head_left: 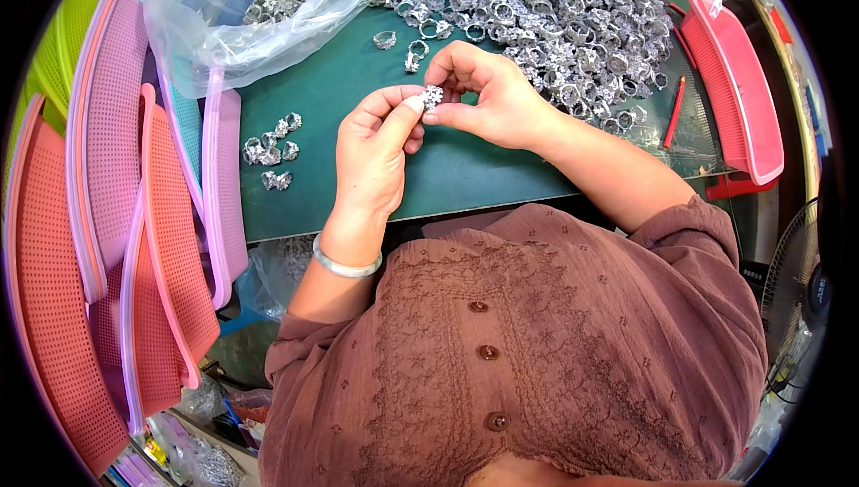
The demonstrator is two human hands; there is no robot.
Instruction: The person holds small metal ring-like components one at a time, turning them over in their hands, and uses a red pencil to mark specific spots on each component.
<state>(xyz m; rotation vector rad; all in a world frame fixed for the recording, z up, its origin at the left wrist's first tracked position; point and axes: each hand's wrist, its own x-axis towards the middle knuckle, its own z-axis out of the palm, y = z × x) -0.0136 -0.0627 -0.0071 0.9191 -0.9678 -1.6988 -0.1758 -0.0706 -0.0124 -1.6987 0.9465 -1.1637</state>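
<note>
Between my two hands, above the green tabletop (501, 169), is a silver ring (432, 97) with a cluster of sparkling stones facing up. My left hand (380, 133) pinches it from the left with thumb and forefinger. From the right, the thumb and fingers of my right hand (488, 93) close on the same ring; its band is mostly hidden by the fingers. Just beyond my hands lie a few loose rings (416, 53). A large heap of similar rings (555, 21) covers the far right of the table. Several more rings (270, 149) form a small group at the left.
A clear plastic bag (259, 48) with rings inside sits at the far left. Stacked perforated baskets (179, 245) crowd the left side. A pink basket (738, 93) and a red pencil (675, 113) are on the right. A black fan (796, 281) stands at the lower right.
</note>
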